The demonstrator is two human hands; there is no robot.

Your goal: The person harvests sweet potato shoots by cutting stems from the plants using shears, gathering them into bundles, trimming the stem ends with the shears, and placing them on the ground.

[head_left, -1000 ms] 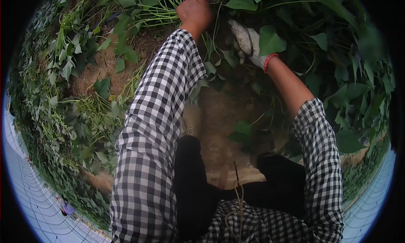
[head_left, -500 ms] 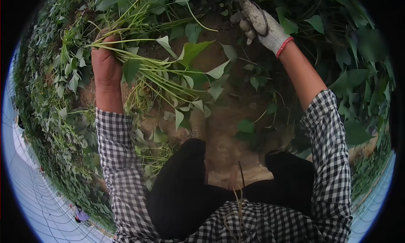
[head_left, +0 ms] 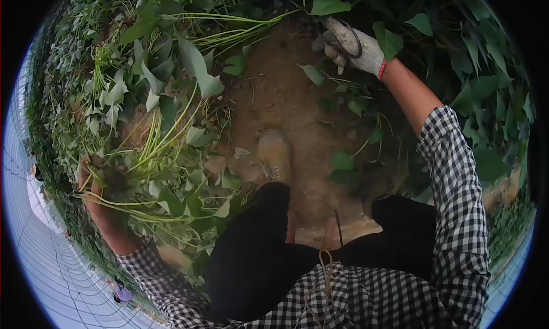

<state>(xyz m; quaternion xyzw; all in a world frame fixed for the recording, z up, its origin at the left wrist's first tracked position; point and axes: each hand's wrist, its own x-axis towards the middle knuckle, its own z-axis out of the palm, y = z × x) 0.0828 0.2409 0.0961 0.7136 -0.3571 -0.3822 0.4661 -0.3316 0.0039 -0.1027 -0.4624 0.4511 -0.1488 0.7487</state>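
My bare left hand [head_left: 97,177] is out at the far left, low among the plants, with its fingers closed round a bunch of long green leafy stems [head_left: 157,149]. The stems fan to the right from the hand, and leaves partly hide the fingers. At the upper right, my right hand [head_left: 351,43] wears a soiled white knit glove with a red cuff. A thin dark loop [head_left: 359,40] lies across the back of it. Its fingers are curled, and what they hold is hidden. Close above it hangs a broad green leaf [head_left: 330,3].
Bare brown soil [head_left: 274,83] runs between the plant rows, with a boot [head_left: 274,152] on it. More long cut-looking stems [head_left: 229,29] lie at the top. Dense foliage [head_left: 480,117] stands on the right. People [head_left: 121,292] are small in the distance at lower left.
My left hand has swung outward to the left and down with the leafy stems, away from the upper middle. My right hand has barely moved.
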